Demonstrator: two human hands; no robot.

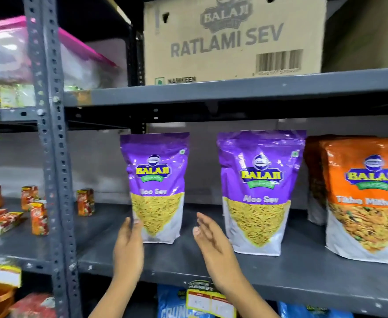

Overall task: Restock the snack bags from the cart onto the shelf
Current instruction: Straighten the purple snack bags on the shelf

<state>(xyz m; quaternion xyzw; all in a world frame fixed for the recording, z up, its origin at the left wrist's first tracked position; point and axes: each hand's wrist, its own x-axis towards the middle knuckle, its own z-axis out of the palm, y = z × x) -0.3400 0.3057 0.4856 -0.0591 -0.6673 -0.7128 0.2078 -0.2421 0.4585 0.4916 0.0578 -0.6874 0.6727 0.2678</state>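
Two purple Aloo Sev snack bags stand upright on the grey metal shelf (280,269). The left purple bag (157,187) has my left hand (128,246) beside its lower left corner, fingertips touching its edge. My right hand (213,242) hovers open in the gap between the bags, touching neither. The right purple bag (259,191) stands alone. An orange snack bag (367,198) stands at the right, with more orange bags behind it. The cart is out of view.
A Ratlami Sev cardboard box (234,37) sits on the shelf above. A perforated upright post (50,157) divides the bays. Small red cartons (37,210) lie on the left bay. Blue bags (177,304) and price tags (209,301) show below.
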